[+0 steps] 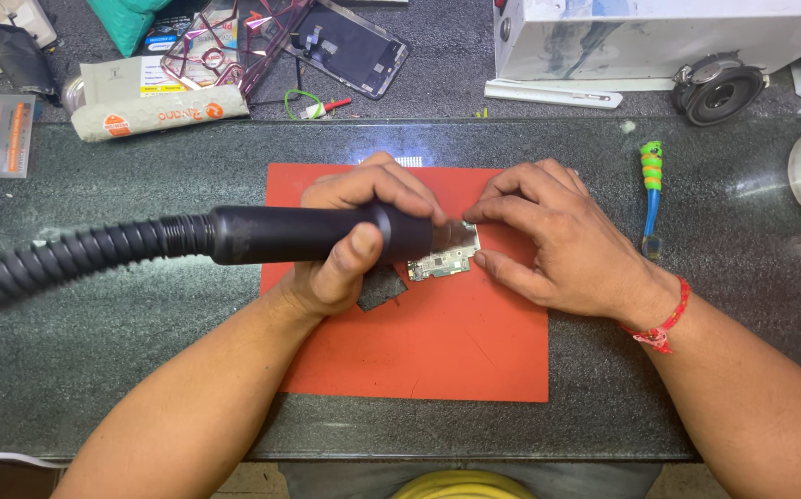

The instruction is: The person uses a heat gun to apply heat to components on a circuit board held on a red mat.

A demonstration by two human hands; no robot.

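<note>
At the desk's left edge a black ribbed flexible hose (58,259) runs in and joins a thick black cylindrical hot-air handle (317,234), which lies level above the left side of a flat orange-red rubber mat (446,351) spread over the middle of the dark speckled stone desk (141,351). The left hand (349,245) is wrapped around this handle near its front end, thumb across the near side and fingers curled over the top. The handle's nozzle end meets a small green circuit board with a silver metal shield (445,254), which lies on the mat's upper middle, between the two hands. A small dark cut-out patch (382,288) shows in the mat just below the left thumb. The right hand (557,240) rests palm down on the mat's right part, its fingers narrowed together and pressing on the board's right edge; a red thread band (664,323) circles that wrist. Further right, apart from the mat, a blue-handled brush with a green and orange grip (651,189) lies on the desk.
</note>
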